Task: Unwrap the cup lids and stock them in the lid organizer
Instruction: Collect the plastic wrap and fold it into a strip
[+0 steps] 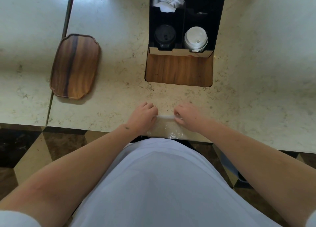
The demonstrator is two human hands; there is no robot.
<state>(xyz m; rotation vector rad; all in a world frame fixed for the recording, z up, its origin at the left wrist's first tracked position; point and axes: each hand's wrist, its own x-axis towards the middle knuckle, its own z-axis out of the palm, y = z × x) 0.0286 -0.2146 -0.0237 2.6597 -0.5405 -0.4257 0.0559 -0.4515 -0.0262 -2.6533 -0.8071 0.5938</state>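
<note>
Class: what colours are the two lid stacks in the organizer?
Head view: black lids in the left slot, white lids in the right.

Left hand [143, 116] and right hand [185, 116] pinch clear wrap [165, 117].

One view only, worn on the head, looking steeply down over the person's chest, which fills the lower frame. Both forearms reach up to frame centre over the counter edge [95, 126]. The lid organizer [179, 69] sits upper centre, a wooden tray [75, 66] left. Wide lens, edges seemingly bowed; no second view.
</note>
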